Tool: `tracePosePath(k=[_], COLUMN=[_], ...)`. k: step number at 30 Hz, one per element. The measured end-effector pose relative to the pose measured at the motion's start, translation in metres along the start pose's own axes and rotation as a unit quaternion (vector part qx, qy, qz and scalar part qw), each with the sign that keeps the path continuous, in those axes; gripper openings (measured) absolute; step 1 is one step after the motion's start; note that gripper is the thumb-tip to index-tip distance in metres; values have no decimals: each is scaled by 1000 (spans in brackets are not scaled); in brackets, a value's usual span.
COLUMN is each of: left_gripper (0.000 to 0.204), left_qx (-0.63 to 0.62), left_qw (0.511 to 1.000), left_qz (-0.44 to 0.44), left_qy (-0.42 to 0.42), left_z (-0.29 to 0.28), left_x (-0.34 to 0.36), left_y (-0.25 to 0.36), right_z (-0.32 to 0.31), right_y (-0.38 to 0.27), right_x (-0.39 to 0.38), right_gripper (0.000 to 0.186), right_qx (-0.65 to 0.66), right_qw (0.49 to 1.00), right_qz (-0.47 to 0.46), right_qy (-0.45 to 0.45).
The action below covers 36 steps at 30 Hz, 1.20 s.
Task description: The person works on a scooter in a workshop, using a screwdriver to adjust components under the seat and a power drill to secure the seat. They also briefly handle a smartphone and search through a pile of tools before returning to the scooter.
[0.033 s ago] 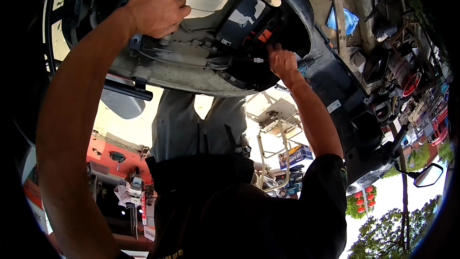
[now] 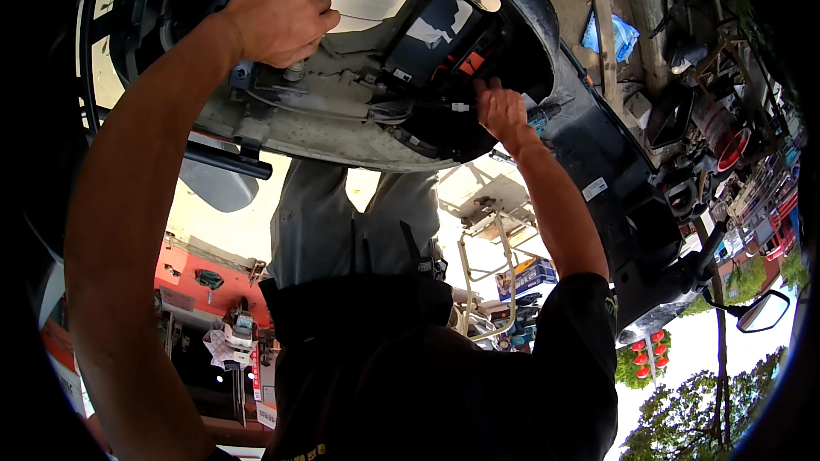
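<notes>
An opened dark scooter body (image 2: 547, 30) lies before me, its inner cavity exposed. My left hand (image 2: 286, 17) is closed at the left of the cavity, fingers curled down beside a dark metal frame bar (image 2: 243, 75); what they grip is hidden. Over the right part of the cavity my right hand (image 2: 502, 109) is closed, fingertips pinched near a white connector (image 2: 461, 107) on dark wires. I cannot make out what lies in its fingers. Above it sits a black box (image 2: 436, 30) with a pale reflection, beside an orange part (image 2: 471, 62). Grey cables (image 2: 389, 111) run along the pale inner tray.
A teal tool (image 2: 540, 119) lies partly hidden behind my right wrist. A scooter mirror (image 2: 763, 312) sticks out at the right. Beyond are a blue plastic bag (image 2: 612, 37), wooden beams (image 2: 602, 26) and mixed parts. A metal-framed stand (image 2: 489, 273) and a blue box (image 2: 527, 277) stand behind me.
My right hand has shifted very slightly at the wires. My left hand stays in place.
</notes>
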<state>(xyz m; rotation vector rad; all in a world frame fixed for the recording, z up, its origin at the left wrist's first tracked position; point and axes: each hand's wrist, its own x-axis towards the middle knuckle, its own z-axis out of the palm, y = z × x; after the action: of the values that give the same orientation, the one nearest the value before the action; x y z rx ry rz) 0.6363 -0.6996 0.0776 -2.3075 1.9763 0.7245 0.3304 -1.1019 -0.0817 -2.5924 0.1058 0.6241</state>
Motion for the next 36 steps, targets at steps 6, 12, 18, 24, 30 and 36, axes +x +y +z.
tracePosePath(k=[6, 12, 18, 24, 30, 36], left_gripper=[22, 22, 22, 22, 22, 23], left_qx=[-9, -8, -2, 20, 26, 20], left_qw=[1000, 1000, 1000, 1000, 1000, 1000], left_qz=[3, -1, 4, 10, 6, 7], left_qy=[9, -8, -4, 2, -8, -7], left_z=[5, 4, -1, 1, -3, -3], left_x=[-1, -2, 0, -1, 0, 0], left_y=[-1, -1, -2, -1, 0, -2], right_z=[3, -53, 7, -24, -35, 1], right_y=[-1, -64, -19, -31, -46, -17], right_x=[11, 10, 12, 17, 9, 16], right_gripper=[23, 16, 22, 24, 18, 18], right_qx=[226, -179, 29, 271, -159, 33], right_qw=[951, 982, 998, 898, 986, 995], right_qz=[192, -10, 49, 317, 2, 79], right_qy=[-89, -63, 39, -138, -49, -45])
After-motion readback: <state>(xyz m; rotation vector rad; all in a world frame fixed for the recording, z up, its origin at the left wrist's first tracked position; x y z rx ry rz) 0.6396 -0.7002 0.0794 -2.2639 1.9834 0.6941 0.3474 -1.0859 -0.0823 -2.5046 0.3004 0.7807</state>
